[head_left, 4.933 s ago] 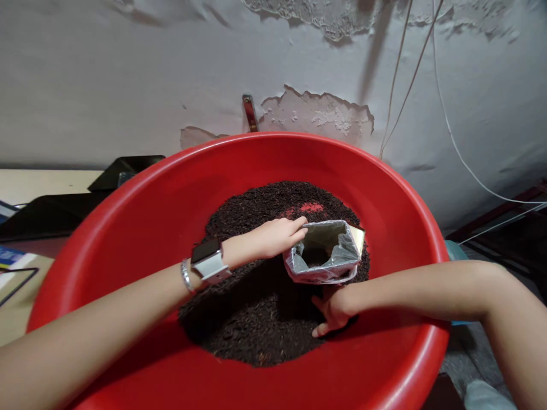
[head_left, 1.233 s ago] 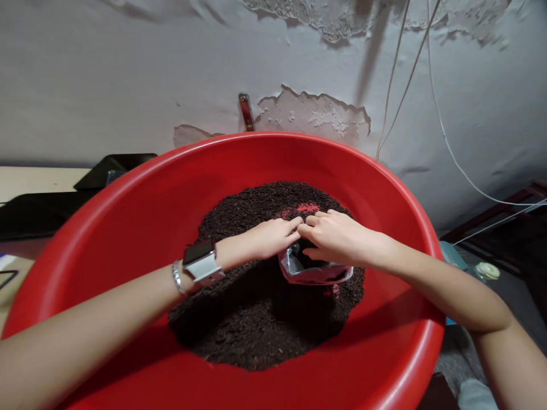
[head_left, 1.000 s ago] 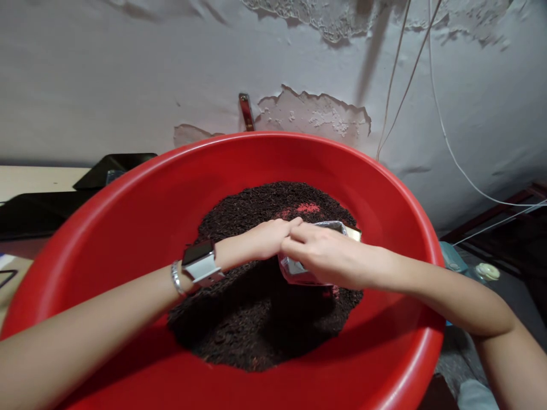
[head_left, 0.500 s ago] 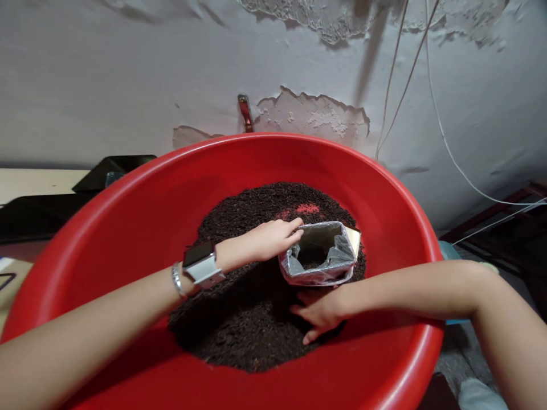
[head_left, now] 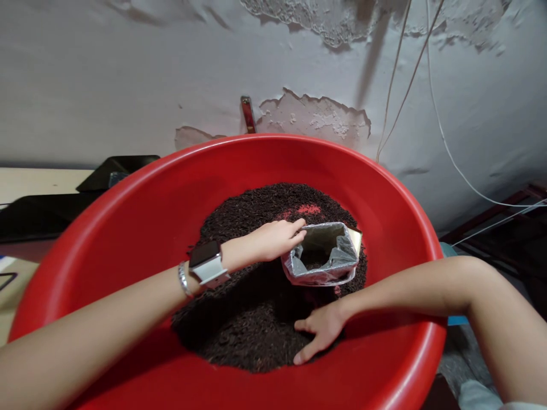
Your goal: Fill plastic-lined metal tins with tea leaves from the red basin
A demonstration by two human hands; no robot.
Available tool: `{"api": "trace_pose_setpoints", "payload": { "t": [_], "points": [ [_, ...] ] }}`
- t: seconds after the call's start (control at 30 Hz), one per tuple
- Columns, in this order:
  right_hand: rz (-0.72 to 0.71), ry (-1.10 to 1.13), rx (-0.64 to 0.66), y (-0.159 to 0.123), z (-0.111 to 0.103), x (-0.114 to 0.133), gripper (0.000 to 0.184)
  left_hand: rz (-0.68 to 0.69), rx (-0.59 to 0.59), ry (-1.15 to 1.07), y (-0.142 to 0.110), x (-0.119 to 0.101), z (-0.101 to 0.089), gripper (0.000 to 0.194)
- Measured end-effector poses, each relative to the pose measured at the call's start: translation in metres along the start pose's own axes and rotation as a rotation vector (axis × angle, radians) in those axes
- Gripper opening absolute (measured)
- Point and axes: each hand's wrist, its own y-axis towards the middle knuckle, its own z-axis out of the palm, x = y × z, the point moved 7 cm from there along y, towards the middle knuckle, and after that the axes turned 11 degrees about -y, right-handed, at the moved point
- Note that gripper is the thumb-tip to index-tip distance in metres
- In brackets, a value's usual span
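Observation:
A wide red plastic tub [head_left: 171, 193] holds a heap of dark, dry, shredded stuff [head_left: 239, 336] that looks like loose tea leaves. In the heap stands a rectangular container lined with a clear plastic bag [head_left: 320, 277], its mouth facing up and some dark leaves inside. My left hand [head_left: 277, 238] is closed on the left rim of the bag-lined container, wearing a watch [head_left: 207, 262] and a bracelet at the wrist. Just in front of the container, my right hand [head_left: 322, 329] rests on the leaves with thumb and fingers apart, holding nothing.
Black trays [head_left: 38, 219] lie on a pale table [head_left: 47, 179] left of the tub. Behind it rises a wall with peeling plaster [head_left: 316, 117], where thin cables [head_left: 397, 85] hang at the right. Something light blue [head_left: 457, 320] shows beyond the tub's right rim.
My right hand has drawn back from beneath the container's near side toward me, its fingers more in sight. The left hand keeps its hold on the rim.

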Motion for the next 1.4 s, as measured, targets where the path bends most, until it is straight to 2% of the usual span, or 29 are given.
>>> {"api": "trace_pose_setpoints", "payload": {
  "t": [0.1, 0.23, 0.33, 0.43, 0.5, 0.6, 0.67, 0.73, 0.9, 1.03, 1.13, 1.2, 1.3, 1.4],
  "points": [
    [-0.046, -0.070, 0.114, -0.004, 0.002, 0.013, 0.078, 0.001, -0.012, -0.001, 0.000, 0.001, 0.000, 0.033],
    [-0.048, -0.209, 0.043, -0.010, -0.011, 0.030, 0.062, -0.001, -0.013, 0.001, 0.000, 0.000, -0.001, 0.033],
    [-0.136, -0.302, -0.096, -0.023, -0.031, 0.052, 0.056, -0.010, -0.012, -0.002, 0.000, -0.002, -0.002, 0.034],
    [-0.198, -0.398, -0.335, -0.048, -0.063, 0.073, 0.047, -0.032, -0.014, -0.004, -0.001, -0.002, -0.002, 0.035],
    [-0.143, -0.467, -0.531, -0.069, -0.089, 0.076, 0.042, -0.038, -0.018, -0.005, -0.001, -0.001, -0.001, 0.035],
    [0.090, -0.571, -0.737, -0.099, -0.125, 0.061, 0.038, -0.038, -0.021, 0.001, 0.002, 0.003, 0.001, 0.035],
    [0.252, -0.626, -0.768, -0.112, -0.142, 0.043, 0.034, -0.024, -0.013, 0.002, 0.003, 0.004, 0.002, 0.034],
    [0.324, -0.659, -0.735, -0.115, -0.150, 0.027, 0.032, -0.005, -0.007, -0.003, 0.004, 0.005, 0.003, 0.035],
    [0.279, -0.665, -0.657, -0.105, -0.148, 0.013, 0.039, -0.024, 0.011, 0.000, 0.002, 0.006, 0.004, 0.041],
    [0.192, -0.679, -0.747, -0.108, -0.150, 0.025, 0.031, -0.025, 0.017, 0.015, 0.003, 0.007, 0.006, 0.040],
    [0.076, -0.685, -0.842, -0.119, -0.147, 0.047, 0.026, -0.010, 0.012, 0.027, 0.004, 0.006, 0.005, 0.039],
    [-0.082, -0.676, -0.817, -0.120, -0.134, 0.068, 0.027, 0.001, 0.008, 0.033, 0.003, 0.001, 0.002, 0.039],
    [-0.304, -0.666, -0.660, -0.107, -0.098, 0.094, 0.026, 0.001, 0.023, 0.039, 0.000, -0.005, -0.002, 0.038],
    [-0.337, -0.691, -0.511, -0.083, -0.069, 0.102, 0.027, 0.002, 0.050, 0.031, -0.003, -0.009, -0.006, 0.039]
  ]
}}
